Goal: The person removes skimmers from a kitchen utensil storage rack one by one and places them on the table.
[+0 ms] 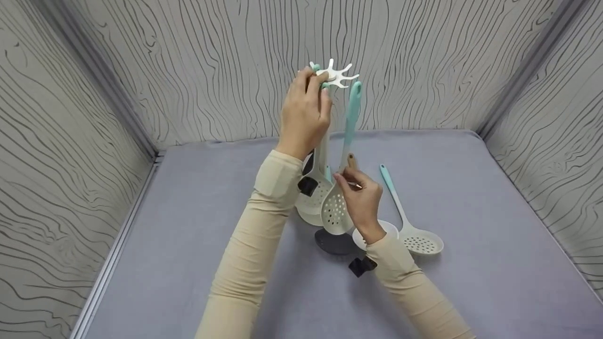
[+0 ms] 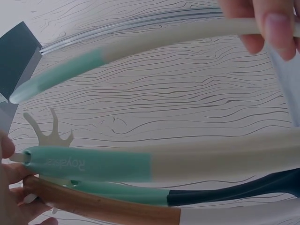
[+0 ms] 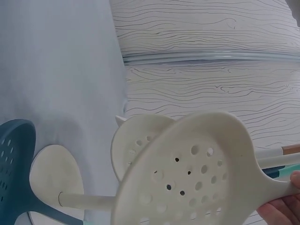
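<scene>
My left hand is up at the top of a white utensil rack with radiating hooks, its fingers curled over the hooks. Beside those fingers, in the left wrist view, are the ends of a teal-and-cream handle and a brown handle. Lower down, my right hand pinches a cream slotted spoon by its neck. That spoon is upright, its teal handle end close to the hooks at the rack's right side. Another cream slotted spoon hangs behind it.
A second teal-handled slotted spoon lies on the grey-blue cloth at the right. Near my right wrist are a dark utensil head and a white rounded one. The rack's round base stands on the cloth. Patterned walls enclose the table.
</scene>
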Tool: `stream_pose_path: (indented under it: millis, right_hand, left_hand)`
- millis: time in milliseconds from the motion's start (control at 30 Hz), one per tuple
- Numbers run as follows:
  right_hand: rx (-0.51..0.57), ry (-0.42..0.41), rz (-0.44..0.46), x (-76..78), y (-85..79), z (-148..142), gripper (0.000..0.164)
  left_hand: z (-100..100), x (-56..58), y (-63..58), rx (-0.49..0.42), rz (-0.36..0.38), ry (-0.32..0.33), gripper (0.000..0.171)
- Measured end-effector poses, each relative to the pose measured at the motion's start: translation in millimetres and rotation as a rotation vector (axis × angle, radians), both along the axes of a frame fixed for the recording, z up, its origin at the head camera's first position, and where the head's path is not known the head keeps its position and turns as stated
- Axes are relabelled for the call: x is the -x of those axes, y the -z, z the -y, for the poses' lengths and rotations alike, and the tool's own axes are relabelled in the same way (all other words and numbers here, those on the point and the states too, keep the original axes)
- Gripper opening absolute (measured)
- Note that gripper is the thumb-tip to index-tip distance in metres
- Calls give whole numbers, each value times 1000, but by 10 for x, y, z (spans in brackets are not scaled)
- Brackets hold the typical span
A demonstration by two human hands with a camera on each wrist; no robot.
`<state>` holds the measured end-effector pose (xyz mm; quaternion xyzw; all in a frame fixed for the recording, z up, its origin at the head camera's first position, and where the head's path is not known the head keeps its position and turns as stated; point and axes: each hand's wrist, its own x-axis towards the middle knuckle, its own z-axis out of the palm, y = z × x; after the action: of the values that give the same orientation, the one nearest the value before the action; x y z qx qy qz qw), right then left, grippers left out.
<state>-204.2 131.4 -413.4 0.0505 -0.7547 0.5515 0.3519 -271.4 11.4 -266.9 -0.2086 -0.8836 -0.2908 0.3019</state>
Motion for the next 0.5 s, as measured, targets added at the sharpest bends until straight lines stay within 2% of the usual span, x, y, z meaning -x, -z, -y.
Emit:
stream_pose_path:
  millis: [233,500]
  right_hand:
    - [-20,27,-25,-2,126,-38,13]
    - [-18,25,-8,-28,244,-94,13]
  left_hand:
    - [0,1,4,-7,-14,5,40]
    - [2,4,5,-7,-9,5,40]
